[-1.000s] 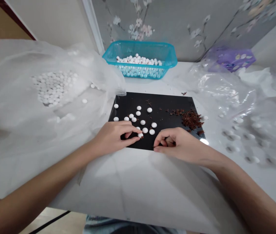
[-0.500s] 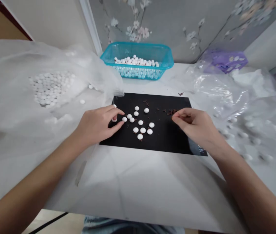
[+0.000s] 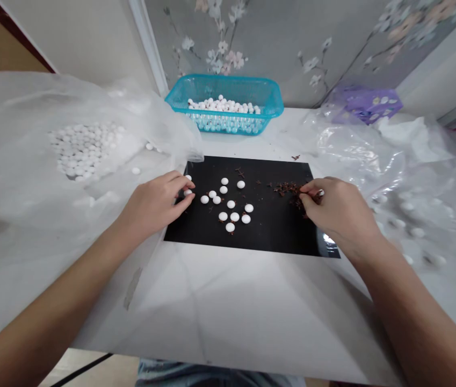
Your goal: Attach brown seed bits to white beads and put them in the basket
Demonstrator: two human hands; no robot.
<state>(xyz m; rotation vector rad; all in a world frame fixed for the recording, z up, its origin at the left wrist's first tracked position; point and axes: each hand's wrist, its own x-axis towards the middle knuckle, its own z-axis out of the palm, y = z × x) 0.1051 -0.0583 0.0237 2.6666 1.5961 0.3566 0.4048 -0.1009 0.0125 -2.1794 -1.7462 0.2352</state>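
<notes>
On a black mat lie several small white balls, some with tiny dark bits beside them. My left hand is at the mat's left edge, thumb and forefinger apart around a white ball that it does not clearly grip. Over on the right side, my right hand pinches thumb and forefinger together at a heap of small dark brown pieces. Whatever is between those fingertips is too small to make out. Part of the heap is hidden behind that hand.
A blue plastic basket holding many white balls stands behind the mat. To the left, a translucent bag contains more white balls. Clear plastic bags lie at the right, with a purple packet behind them.
My left hand has drawn back left from the loose balls to one at the mat's edge. My right hand has shifted right, uncovering more of the brown heap.
</notes>
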